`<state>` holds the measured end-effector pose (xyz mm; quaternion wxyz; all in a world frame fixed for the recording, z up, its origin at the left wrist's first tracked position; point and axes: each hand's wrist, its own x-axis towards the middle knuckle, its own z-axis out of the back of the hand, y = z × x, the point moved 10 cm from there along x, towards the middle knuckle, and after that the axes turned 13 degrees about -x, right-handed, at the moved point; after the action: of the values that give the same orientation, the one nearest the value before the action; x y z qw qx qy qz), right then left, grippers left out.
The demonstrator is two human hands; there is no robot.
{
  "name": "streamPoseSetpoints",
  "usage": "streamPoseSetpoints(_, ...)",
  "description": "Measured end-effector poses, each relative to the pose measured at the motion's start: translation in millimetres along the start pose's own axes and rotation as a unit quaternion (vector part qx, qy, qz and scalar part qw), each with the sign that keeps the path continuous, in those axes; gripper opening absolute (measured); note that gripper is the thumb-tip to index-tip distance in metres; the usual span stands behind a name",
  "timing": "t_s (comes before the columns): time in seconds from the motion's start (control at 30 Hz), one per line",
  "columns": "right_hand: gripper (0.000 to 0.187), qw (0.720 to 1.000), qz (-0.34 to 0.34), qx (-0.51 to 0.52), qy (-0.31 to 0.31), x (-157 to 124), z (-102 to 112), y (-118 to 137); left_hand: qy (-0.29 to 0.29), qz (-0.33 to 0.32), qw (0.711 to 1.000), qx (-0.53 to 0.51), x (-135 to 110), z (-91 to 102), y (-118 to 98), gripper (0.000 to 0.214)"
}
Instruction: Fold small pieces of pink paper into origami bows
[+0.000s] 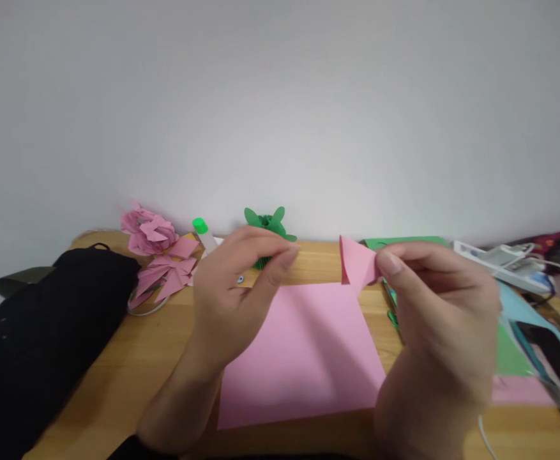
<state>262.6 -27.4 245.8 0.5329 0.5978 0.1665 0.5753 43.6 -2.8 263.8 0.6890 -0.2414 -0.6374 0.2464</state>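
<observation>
My right hand (440, 306) pinches a small folded piece of pink paper (356, 262) between thumb and fingers. The piece flares into a cone-like shape on the side toward my other hand. Thumb and index fingertip of my left hand (239, 291) come together in a pinch, and nothing shows between them. It is held in the air, apart from the folded piece. Below both hands a large sheet of pink paper (303, 358) lies flat on the wooden table (98, 383).
On the left are a black bag (64, 319), a bunch of pink paper flowers (148, 230), pink scraps (169, 268) and a glue stick (203, 233). A green paper figure (266, 223) stands behind my left hand. To the right are a power strip (504, 262) and a phone (557, 358).
</observation>
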Motion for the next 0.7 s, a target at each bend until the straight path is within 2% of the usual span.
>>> streamPoseSetpoints(0.1, 0.015, 0.997, -0.005, 0.068, 0.029, 4, -13, -2, 0.084, 0.110, 0.983, -0.117, -3, -24.7, 15, 0.010)
streamPoseSetpoints(0.17, 0.016, 0.994, 0.002, 0.097, 0.048, 5, -20, -1, 0.108, 0.148, 0.968, -0.173, -6, -35.6, 19, 0.018)
streamPoseSetpoints(0.43, 0.020, 0.985, -0.037, 0.145, 0.089, 2, -33, -4, 0.120, 0.133, 0.966, -0.185, -7, -39.6, 19, 0.028)
streamPoseSetpoints(0.57, 0.017, 0.985, -0.033, 0.137, 0.100, 1, -35, -4, 0.125, 0.130, 0.965, -0.192, -8, -40.9, 16, 0.033)
streamPoseSetpoints(0.7, 0.011, 0.991, -0.030, 0.056, 0.121, -3, -37, 0, 0.080, 0.177, 0.963, -0.189, -10, -39.2, 24, 0.012)
